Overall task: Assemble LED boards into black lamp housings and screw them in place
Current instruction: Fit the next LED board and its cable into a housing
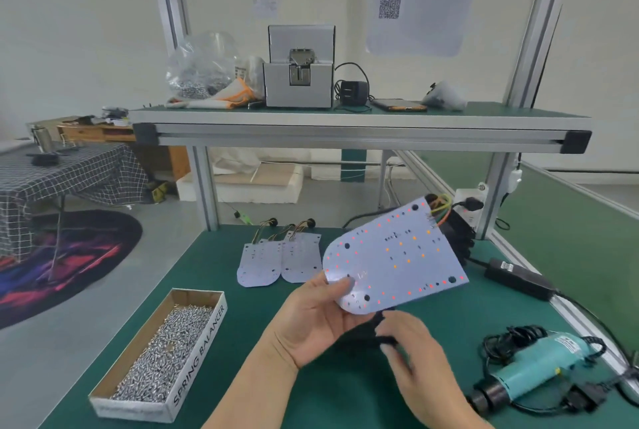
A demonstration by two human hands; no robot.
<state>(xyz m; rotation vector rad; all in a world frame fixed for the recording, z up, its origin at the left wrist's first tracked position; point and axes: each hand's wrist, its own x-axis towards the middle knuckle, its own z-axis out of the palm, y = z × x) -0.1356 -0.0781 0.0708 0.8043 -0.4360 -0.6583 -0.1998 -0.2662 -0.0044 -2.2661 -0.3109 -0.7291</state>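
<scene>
The white, round-ended LED board (397, 252), its small red and orange lights glowing, is held tilted above the green-topped bench (262, 352), right of centre. The left hand (311, 319) has it by the rounded near end. Its grip is closed on the board, with the thumb on the lit face and the fingers underneath. Coloured wires (441, 207) leave the far corner, where a black finned lamp housing (461, 242) shows behind the board. The right hand (415, 352) is blurred just under the near edge, beside something black; I cannot tell whether its grip holds anything. Two spare white boards (259, 264) lie flat, side by side, farther back on the bench. To the left, an open cardboard box (197, 359) marked SPRING BALANCER is filled with small silver screws (166, 345). A teal electric screwdriver (539, 366) lies at the right.
</scene>
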